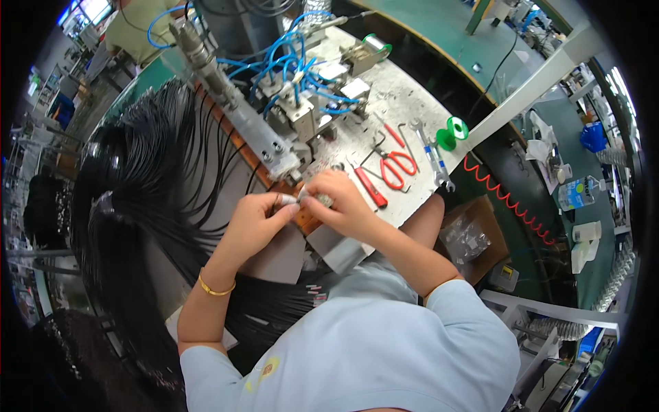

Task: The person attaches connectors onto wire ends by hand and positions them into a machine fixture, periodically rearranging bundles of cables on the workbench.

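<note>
My left hand (255,223) and my right hand (341,206) meet fingertip to fingertip at the near edge of the machine bench, each closed in a pinch. Whatever they hold between them is too small and covered to make out. Something whitish wraps a fingertip of the left hand. A small pale, lumpy item (324,200) shows at the fingers of the right hand. Just beyond the fingers is the metal head of the machine arm (278,161). Thin black cables (223,161) run from a large bundle (130,158) towards the bench, left of my left hand.
Blue air tubes (295,62) crowd the machine fixture. On the white bench top (405,86) lie red-handled scissors (398,169), a red utility knife (371,187), wrenches (431,154) and a green spool (452,133). A cardboard box (491,226) with plastic bags stands below right. A red coiled hose (511,202) hangs beside it.
</note>
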`<state>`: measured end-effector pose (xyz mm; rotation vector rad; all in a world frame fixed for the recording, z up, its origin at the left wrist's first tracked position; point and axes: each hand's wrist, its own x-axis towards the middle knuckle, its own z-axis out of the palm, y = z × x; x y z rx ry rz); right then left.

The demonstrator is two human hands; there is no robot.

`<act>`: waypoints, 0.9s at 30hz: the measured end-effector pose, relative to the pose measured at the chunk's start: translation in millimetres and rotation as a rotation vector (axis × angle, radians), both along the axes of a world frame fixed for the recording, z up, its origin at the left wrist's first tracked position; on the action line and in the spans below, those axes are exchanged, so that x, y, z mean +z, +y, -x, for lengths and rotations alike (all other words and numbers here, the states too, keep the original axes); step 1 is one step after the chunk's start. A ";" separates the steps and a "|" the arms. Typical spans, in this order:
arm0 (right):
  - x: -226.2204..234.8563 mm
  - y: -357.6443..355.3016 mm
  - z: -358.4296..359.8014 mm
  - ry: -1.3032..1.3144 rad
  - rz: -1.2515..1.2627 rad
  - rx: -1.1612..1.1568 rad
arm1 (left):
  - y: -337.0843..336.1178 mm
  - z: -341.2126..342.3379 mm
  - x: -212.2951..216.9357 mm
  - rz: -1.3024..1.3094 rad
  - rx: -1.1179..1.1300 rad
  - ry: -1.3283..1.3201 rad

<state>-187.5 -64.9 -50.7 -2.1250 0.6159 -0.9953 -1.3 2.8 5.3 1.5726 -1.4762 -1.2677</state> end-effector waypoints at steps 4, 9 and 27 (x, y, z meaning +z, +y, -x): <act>6.4 3.6 2.3 0.063 0.004 0.004 | 2.3 -3.3 -6.1 0.059 -0.030 -0.084; 11.2 10.0 -6.7 0.015 0.175 -0.036 | 4.9 5.6 -6.7 0.113 0.089 -0.096; 10.2 10.3 -5.9 0.049 0.156 -0.167 | 0.1 -0.5 10.5 0.349 0.002 -0.239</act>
